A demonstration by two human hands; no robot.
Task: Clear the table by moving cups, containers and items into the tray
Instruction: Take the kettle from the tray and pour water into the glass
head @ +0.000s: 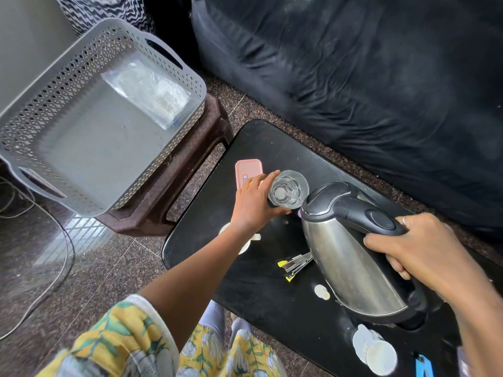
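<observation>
Head view: my left hand (251,204) grasps the clear drinking glass (288,189); my right hand (420,250) grips the steel electric kettle (351,257), right of the glass. Risk: kettle tilts, spills over the black table (261,292).

Left hand (254,202) covers the near end of the pink box (249,171). The forearm hides most of a white cup (245,247). The kettle (351,257) conceals part of the stapler (295,263) and desk (245,281). A blue item (424,366) is cut off at the bottom edge. Bag (148,91) contents in the tray (32,112) are indistinct.
</observation>
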